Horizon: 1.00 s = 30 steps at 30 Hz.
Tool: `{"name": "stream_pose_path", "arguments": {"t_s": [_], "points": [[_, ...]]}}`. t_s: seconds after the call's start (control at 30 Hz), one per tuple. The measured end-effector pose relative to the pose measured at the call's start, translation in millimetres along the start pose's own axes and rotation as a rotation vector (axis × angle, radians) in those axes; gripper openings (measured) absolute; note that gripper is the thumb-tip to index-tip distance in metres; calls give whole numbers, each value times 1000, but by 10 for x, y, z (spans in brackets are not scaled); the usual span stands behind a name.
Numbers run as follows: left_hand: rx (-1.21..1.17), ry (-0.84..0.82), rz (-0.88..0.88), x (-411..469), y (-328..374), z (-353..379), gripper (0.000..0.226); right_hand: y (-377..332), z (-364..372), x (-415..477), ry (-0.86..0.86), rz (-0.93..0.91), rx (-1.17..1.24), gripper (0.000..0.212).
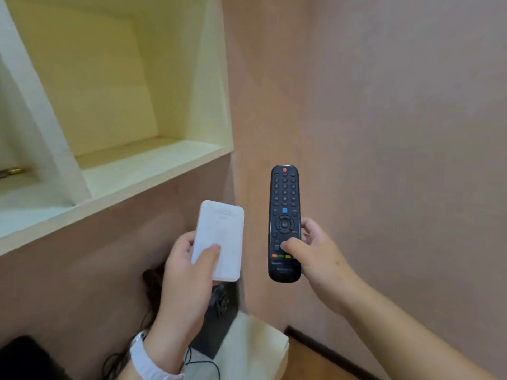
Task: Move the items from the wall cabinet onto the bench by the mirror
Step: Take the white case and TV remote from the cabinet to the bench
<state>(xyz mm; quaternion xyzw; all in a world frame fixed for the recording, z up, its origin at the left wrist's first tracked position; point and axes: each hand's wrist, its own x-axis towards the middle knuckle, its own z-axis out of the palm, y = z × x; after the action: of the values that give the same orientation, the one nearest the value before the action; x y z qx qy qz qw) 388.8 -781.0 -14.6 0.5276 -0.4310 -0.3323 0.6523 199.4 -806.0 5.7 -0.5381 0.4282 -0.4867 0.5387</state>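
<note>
At the far left, the pale wall cabinet (142,171) stands open, and a small gold-coloured thing (13,170) lies on the shelf of its left compartment, half cut off by the edge of the view; what it is cannot be told. The right compartment shows only its own bare boards. Below the cabinet, in the bottom left corner, sits a dark rounded shape (24,357), too blurred to name. The left hand (181,272), with a white band (148,360) on its wrist, holds a flat white box (219,237) upright in front of the wall, with the thumb pressed on the box's face and the fingers curled behind it. Under that hand a black case (216,325) with thin cords lies on a white surface (255,344). Just beside the box but apart from it, the right hand (321,256) grips a black remote control (284,209) by its lower half – thumb laid across the buttons, fingers wrapped round the far edge – with the red button end pointing up. Both things are held in the air, below and to the right of the cabinet. Behind them is a plain pinkish wall (384,133), with a strip of wooden floor (315,360) at its foot.
</note>
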Motion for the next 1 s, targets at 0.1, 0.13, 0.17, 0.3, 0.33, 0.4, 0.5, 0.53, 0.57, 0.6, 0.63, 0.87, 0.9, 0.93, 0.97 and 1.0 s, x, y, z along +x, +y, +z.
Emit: {"name": "stream_pose_path", "arguments": {"t_s": [0.1, 0.13, 0.17, 0.3, 0.33, 0.4, 0.5, 0.53, 0.57, 0.6, 0.63, 0.87, 0.9, 0.93, 0.97, 1.0], "points": [[-74, -129, -117, -176, -227, 187, 16, 161, -183, -292, 157, 73, -42, 25], [-93, -165, -152, -252, -285, 261, 16, 201, -245, -394, 202, 93, -52, 25], [-113, -200, -184, -332, -332, 340, 15, 239, -312, -498, 240, 106, -60, 24], [-151, -346, -262, -683, -368, 662, 13, 320, -594, -943, 367, 120, -68, 20], [-151, -378, -267, -776, -358, 734, 12, 325, -665, -1061, 395, 112, -63, 18], [-156, -434, -276, -967, -329, 851, 13, 326, -798, -1300, 451, 89, -56, 16], [-150, -515, -285, -1291, -251, 1011, 14, 303, -995, -1700, 537, 53, -50, 17], [-156, -536, -285, -1390, -231, 1059, 14, 288, -1047, -1829, 557, 46, -42, 18], [-158, -566, -286, -1534, -198, 1138, 14, 271, -1121, -2007, 580, 43, -31, 19], [-158, -594, -287, -1683, -160, 1221, 14, 255, -1192, -2190, 603, 43, -18, 19], [-157, -624, -289, -1844, -120, 1315, 13, 243, -1267, -2379, 630, 43, -6, 20], [-150, -995, -320, -3570, 287, 2051, 17, 205, -1826, -4205, 972, -29, 56, 17], [-153, -1040, -327, -3826, 329, 2095, 17, 198, -1869, -4488, 1018, -36, 68, 15], [-156, -1081, -333, -4069, 362, 2125, 16, 195, -1905, -4767, 1068, -41, 67, 16], [-159, -1122, -339, -4312, 391, 2149, 15, 190, -1935, -5044, 1121, -42, 59, 17], [-159, -1165, -347, -4548, 418, 2167, 15, 187, -1960, -5315, 1174, -45, 57, 18]]}}
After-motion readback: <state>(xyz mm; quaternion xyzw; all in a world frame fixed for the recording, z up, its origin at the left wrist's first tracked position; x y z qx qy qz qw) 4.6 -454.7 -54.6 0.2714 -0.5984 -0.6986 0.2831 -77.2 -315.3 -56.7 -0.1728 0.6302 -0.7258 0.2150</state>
